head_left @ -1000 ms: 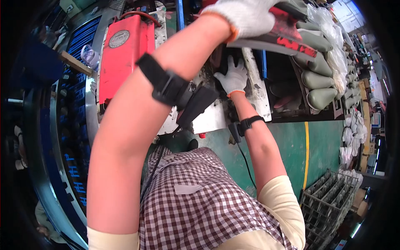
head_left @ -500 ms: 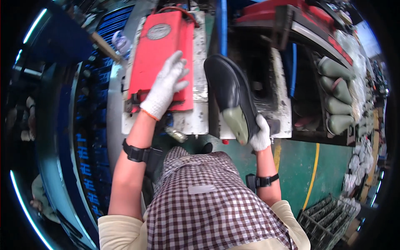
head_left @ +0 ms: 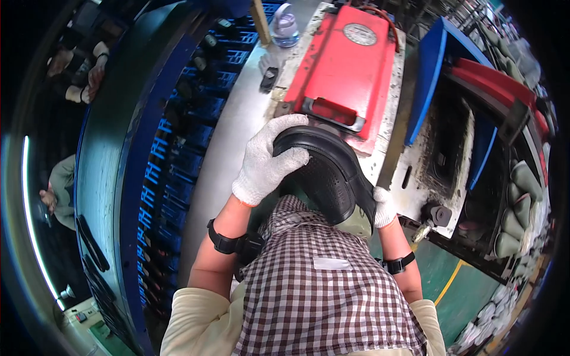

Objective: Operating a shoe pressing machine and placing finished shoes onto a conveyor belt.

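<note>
A black shoe (head_left: 323, 169) on a pale green shoe last (head_left: 357, 224) is held between my two gloved hands, in front of my checked apron. My left hand (head_left: 267, 157), in a white knit glove, is closed round one end of the shoe, thumb on the near side and fingers over the far edge. At the shoe's other end, beside the last, my right hand (head_left: 385, 207) grips it, its fingers partly hidden behind. A textured black surface of the shoe faces me. Just beyond the shoe lies a red machine cover (head_left: 356, 71) with a dark handle.
Right of the cover stands an open machine bay (head_left: 442, 154) with a blue guard (head_left: 427, 77). Several green lasts (head_left: 522, 196) are stacked farther right. A clear bottle (head_left: 285, 29) stands on the metal ledge. Blue racks run along the left, past which another person's hands (head_left: 95, 74) show.
My left hand has come off the air above the red cover and taken hold of the shoe. The shoe has turned and come nearer my body. My view has swung leftward.
</note>
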A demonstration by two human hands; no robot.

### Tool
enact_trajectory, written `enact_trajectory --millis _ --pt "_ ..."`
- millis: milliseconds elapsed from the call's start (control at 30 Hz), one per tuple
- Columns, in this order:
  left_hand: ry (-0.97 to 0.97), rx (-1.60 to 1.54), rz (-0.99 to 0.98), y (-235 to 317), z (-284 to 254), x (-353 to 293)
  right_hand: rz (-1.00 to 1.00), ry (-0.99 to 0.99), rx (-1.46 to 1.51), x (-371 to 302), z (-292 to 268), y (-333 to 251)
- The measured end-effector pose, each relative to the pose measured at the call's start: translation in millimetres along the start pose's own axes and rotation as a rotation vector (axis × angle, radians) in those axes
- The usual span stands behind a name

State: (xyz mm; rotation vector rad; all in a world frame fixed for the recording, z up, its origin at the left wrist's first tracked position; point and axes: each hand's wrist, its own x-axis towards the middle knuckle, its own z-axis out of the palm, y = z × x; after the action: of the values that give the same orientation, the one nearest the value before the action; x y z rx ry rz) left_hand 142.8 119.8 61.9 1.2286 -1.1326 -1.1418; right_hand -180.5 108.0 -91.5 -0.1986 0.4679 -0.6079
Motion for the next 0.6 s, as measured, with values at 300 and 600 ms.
enact_trajectory --millis 300,600 --pt "0.319 0.267 0.047 -16.9 -77.6 -22.7 0.107 0.039 0.017 61.1 68.2 39.6" --pt "0.332 -0.94 -0.226 -113.0 -145.0 -61.3 0.509 -0.031 -0.204 159.7 152.0 89.7"
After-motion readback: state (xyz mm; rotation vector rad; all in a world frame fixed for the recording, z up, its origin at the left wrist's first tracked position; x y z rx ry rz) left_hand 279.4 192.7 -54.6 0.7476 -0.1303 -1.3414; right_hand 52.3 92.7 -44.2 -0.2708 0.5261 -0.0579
